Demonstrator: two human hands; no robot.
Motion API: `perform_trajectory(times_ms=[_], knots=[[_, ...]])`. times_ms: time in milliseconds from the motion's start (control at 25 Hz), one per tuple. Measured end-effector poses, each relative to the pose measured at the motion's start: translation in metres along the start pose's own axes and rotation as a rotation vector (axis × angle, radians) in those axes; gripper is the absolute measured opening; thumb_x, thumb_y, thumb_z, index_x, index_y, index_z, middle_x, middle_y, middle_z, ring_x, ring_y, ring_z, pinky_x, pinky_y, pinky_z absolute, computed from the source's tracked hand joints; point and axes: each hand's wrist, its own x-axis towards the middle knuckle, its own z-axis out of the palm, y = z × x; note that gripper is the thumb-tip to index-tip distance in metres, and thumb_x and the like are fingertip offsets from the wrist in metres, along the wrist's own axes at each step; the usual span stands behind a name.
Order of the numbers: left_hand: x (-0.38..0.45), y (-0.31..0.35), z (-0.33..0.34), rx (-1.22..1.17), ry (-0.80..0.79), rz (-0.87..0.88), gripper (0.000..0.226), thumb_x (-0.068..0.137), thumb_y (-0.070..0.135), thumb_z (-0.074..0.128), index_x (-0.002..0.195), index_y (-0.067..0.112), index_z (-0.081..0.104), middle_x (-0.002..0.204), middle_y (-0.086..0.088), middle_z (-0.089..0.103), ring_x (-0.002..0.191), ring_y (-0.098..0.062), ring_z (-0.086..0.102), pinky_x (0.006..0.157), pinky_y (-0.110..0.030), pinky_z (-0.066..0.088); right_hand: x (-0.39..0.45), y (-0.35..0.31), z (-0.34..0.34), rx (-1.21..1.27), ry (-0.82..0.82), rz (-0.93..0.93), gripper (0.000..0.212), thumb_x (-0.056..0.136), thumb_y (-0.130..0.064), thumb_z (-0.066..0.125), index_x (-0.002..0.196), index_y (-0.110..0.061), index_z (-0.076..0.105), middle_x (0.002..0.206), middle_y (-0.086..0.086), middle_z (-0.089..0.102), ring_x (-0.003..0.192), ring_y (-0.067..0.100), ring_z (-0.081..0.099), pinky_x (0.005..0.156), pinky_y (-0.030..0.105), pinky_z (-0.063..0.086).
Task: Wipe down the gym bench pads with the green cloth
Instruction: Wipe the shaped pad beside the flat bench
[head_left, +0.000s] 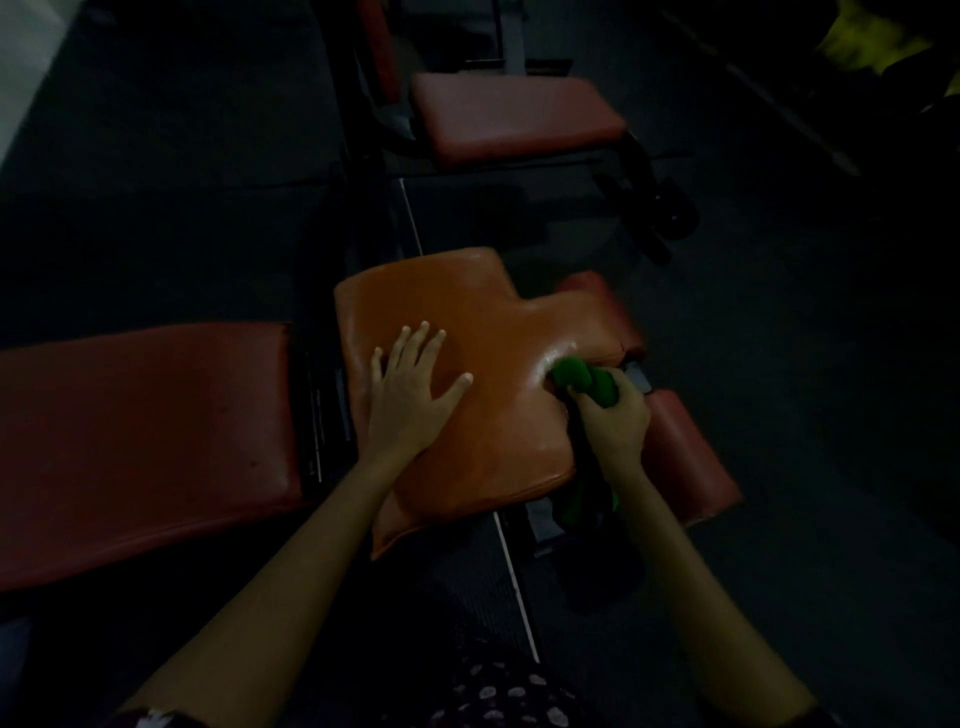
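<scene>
An orange T-shaped seat pad (478, 332) lies in the middle of the view. My left hand (413, 392) rests flat on its left half with the fingers spread. My right hand (613, 426) grips the bunched green cloth (584, 382) and holds it against the pad's right edge, at the inner corner of the T. A tail of the cloth hangs down below my right wrist. A dark red back pad (140, 436) lies to the left of the seat. Two dark red roller pads (685, 457) sit to the right of the seat.
A second bench with a dark red pad (514, 114) stands further back on a black frame with a wheel (675, 213). The floor is dark rubber matting. A pale wall strip (26, 67) shows at the far left, and something yellow (872, 41) at the top right.
</scene>
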Motion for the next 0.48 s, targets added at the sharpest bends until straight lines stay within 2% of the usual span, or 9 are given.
perform_trajectory(times_ms=[80, 160, 200, 360, 480], knots=[[0.0, -0.001, 0.0, 0.006, -0.001, 0.012, 0.074, 0.085, 0.063, 0.03, 0.148, 0.023, 0.026, 0.157, 0.001, 0.017, 0.146, -0.014, 0.005, 0.117, -0.041, -0.004, 0.008, 0.005, 0.001, 0.165, 0.262, 0.192, 0.017, 0.084, -0.011, 0.063, 0.098, -0.004, 0.061, 0.082, -0.002, 0.059, 0.074, 0.01, 0.054, 0.067, 0.024, 0.045], [0.001, -0.002, 0.0, -0.005, -0.006, 0.016, 0.074, 0.086, 0.063, 0.03, 0.148, 0.023, 0.025, 0.158, 0.001, 0.016, 0.146, -0.014, 0.004, 0.118, -0.042, -0.005, 0.031, 0.01, -0.008, 0.399, 0.356, 0.352, 0.023, 0.085, -0.016, 0.062, 0.105, -0.005, 0.059, 0.095, 0.005, 0.063, 0.083, 0.015, 0.058, 0.073, 0.03, 0.049], [0.001, -0.002, 0.0, -0.006, -0.002, 0.015, 0.074, 0.086, 0.063, 0.03, 0.149, 0.023, 0.024, 0.158, 0.001, 0.016, 0.146, -0.014, 0.004, 0.118, -0.042, -0.004, 0.043, 0.007, -0.013, 0.397, 0.301, 0.34, 0.025, 0.086, -0.018, 0.063, 0.107, -0.006, 0.06, 0.098, 0.006, 0.063, 0.086, 0.016, 0.059, 0.076, 0.03, 0.05], [0.0, 0.001, -0.001, 0.031, -0.017, -0.002, 0.067, 0.091, 0.059, 0.041, 0.147, 0.023, 0.028, 0.156, 0.001, 0.02, 0.145, -0.016, 0.008, 0.118, -0.043, -0.001, 0.063, -0.001, -0.028, 0.05, -0.001, 0.119, 0.026, 0.084, -0.015, 0.066, 0.11, -0.011, 0.064, 0.094, 0.004, 0.061, 0.09, 0.017, 0.058, 0.08, 0.03, 0.048], [0.025, 0.006, -0.012, 0.046, 0.027, -0.028, 0.055, 0.089, 0.052, 0.051, 0.134, 0.02, 0.045, 0.141, -0.002, 0.041, 0.134, -0.022, 0.031, 0.115, -0.043, 0.016, 0.083, -0.002, -0.035, -0.116, -0.114, -0.029, 0.029, 0.083, -0.021, 0.067, 0.112, -0.017, 0.064, 0.104, 0.006, 0.065, 0.095, 0.021, 0.06, 0.086, 0.037, 0.051]])
